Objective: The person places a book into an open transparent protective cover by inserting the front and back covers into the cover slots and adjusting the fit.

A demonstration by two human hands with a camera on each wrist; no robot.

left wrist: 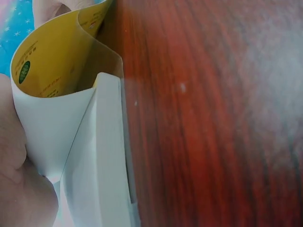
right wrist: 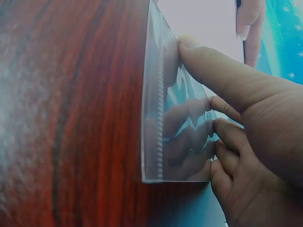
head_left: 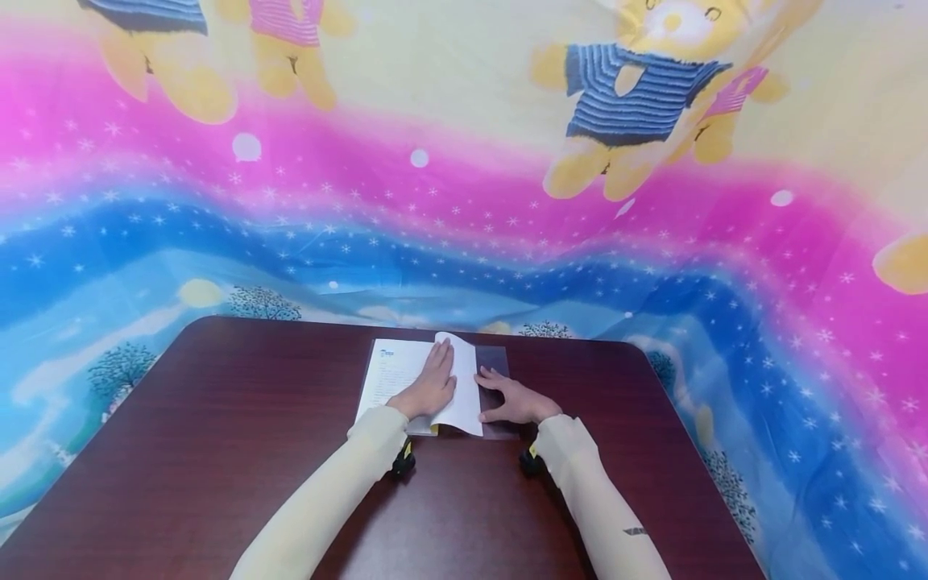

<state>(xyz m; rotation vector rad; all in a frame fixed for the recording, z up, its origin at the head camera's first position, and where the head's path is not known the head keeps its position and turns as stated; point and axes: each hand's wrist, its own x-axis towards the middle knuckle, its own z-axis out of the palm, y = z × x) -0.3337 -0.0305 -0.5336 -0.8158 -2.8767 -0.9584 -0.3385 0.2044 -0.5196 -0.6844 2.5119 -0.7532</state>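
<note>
A book point(head_left: 394, 379) lies on the table, printed text and a small blue logo showing on its left side. Its white cover point(head_left: 466, 387) bends up in a curve; the inner side is yellow point(left wrist: 47, 61) with print in the left wrist view. My left hand point(head_left: 429, 385) rests on the book with straight fingers, against the curved cover. A clear plastic book cover point(right wrist: 177, 142) with a ridged seam sticks out on the right. My right hand point(head_left: 515, 399) has thumb and fingers spread, their tips touching along the edge of the white cover and the plastic.
The dark red-brown wooden table point(head_left: 217, 451) has rounded far corners. Behind it hangs a cloth backdrop point(head_left: 464, 201) with bears and snowflakes. A small black device point(head_left: 403, 459) is strapped at the left wrist and another point(head_left: 532, 461) at the right.
</note>
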